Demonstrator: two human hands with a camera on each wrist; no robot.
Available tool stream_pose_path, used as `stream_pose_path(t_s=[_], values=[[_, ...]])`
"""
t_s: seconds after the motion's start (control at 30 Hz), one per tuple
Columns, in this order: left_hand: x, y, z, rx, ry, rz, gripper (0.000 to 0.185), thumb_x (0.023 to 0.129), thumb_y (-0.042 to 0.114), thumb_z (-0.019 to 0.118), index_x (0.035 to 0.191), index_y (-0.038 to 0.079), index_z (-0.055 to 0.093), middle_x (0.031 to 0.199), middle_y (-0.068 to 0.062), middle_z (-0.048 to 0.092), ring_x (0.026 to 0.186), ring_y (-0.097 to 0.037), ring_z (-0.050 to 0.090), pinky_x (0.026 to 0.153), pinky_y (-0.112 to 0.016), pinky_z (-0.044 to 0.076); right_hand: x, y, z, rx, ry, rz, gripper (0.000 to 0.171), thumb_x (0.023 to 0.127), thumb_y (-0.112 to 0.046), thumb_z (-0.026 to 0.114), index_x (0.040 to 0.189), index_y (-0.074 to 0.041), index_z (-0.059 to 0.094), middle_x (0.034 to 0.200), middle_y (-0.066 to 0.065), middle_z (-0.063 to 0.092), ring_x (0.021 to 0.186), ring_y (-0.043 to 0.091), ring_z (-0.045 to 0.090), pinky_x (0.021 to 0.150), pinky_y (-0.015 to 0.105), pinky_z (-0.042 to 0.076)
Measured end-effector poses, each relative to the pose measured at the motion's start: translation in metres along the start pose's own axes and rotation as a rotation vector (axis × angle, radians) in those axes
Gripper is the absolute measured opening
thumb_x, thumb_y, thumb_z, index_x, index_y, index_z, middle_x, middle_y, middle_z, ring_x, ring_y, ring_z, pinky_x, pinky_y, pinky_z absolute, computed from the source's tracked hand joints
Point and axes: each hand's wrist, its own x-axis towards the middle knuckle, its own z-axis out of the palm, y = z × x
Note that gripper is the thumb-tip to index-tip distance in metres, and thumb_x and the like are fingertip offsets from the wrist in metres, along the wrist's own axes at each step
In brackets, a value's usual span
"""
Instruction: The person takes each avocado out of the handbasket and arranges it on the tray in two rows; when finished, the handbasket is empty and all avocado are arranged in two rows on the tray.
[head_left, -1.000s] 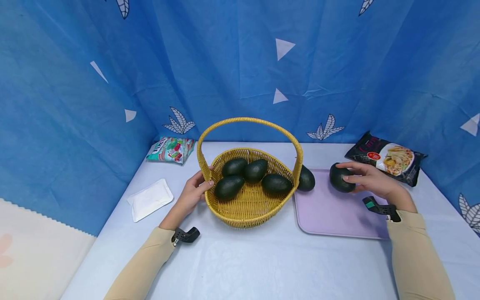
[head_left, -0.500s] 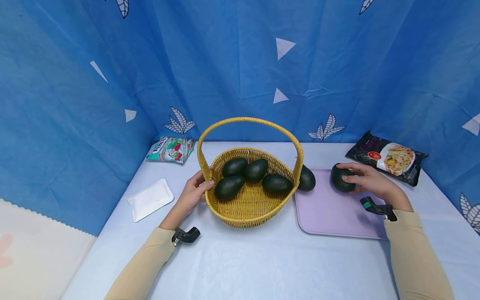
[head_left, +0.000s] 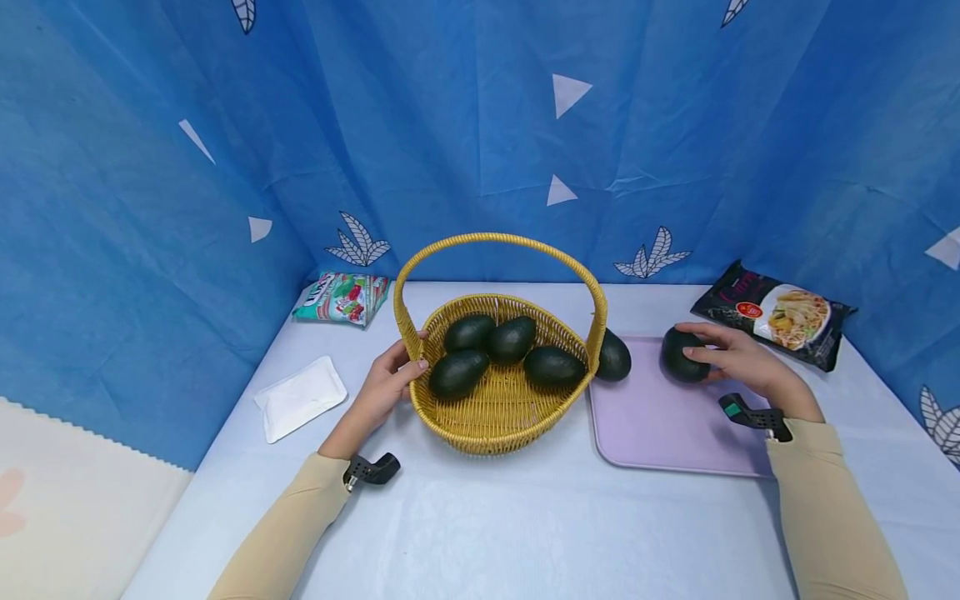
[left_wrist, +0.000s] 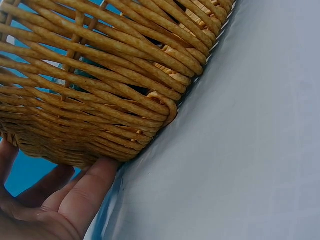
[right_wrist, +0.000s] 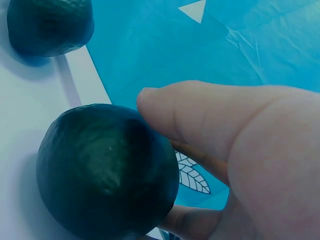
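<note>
A blue cloth backdrop [head_left: 480, 125] with white leaf and triangle prints fills the upper two thirds of the head view. Below it a pale blue table [head_left: 480, 525] takes the lower part of the frame.

At the centre stands a yellow wicker basket [head_left: 491, 417] with a tall arched handle, holding four dark green avocados [head_left: 510, 340]. Just right of it lies a lilac tray [head_left: 660, 429], its left edge near the basket's wall. A fifth avocado [head_left: 613, 357] sits at the tray's upper left corner, partly behind the basket handle.

At the upper right of the table lies a black noodle packet [head_left: 772, 315]; at the upper left a green and red snack packet [head_left: 341, 298], and below it a flat white pouch [head_left: 300, 398].

The left hand [head_left: 386, 385], left of centre, holds the basket's left rim: thumb over the top, fingers [left_wrist: 85, 195] pressed against the woven wall from outside.

The right hand [head_left: 738, 358], at centre right, grips a held avocado [head_left: 681, 355] at the tray's upper right corner. The thumb [right_wrist: 200, 112] lies over its top and the other fingers curl round its far side. The avocado seems to rest on the tray, but the contact is not plain.
</note>
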Motion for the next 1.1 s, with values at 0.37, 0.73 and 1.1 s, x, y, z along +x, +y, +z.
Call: stream_pose_path(t_s=[0.37,0.73,1.1], values=[[0.0,0.001,-0.001,0.014,0.004,0.006,0.054,0.097,0.018,0.056,0.148,0.019,0.041,0.146,-0.02,0.044,0.126,-0.036,0.048,0.077,-0.027,0.059,0.001,0.001,0.0,0.019,0.011,-0.018,0.06,0.099,-0.031,0.055,0.148,-0.003,0.033,0.158,0.03,0.011,0.13,0.053,0.03,0.08,0.045,0.058],[-0.001,0.002,0.0,-0.014,-0.004,-0.01,0.055,0.097,0.018,0.057,0.149,0.02,0.039,0.147,-0.02,0.042,0.129,-0.039,0.047,0.078,-0.029,0.059,0.0,-0.001,-0.002,-0.01,0.028,-0.006,0.063,0.099,-0.033,0.054,0.15,-0.003,0.031,0.158,0.03,0.013,0.133,0.054,0.029,0.085,0.051,0.056],[-0.001,0.001,0.0,-0.02,-0.011,-0.012,0.055,0.096,0.018,0.057,0.149,0.021,0.04,0.147,-0.02,0.043,0.126,-0.039,0.049,0.077,-0.031,0.06,-0.033,-0.024,-0.022,-0.095,0.162,-0.064,0.063,0.1,-0.038,0.051,0.151,-0.006,0.031,0.15,0.021,0.037,0.098,-0.012,0.052,0.079,0.025,0.058]])
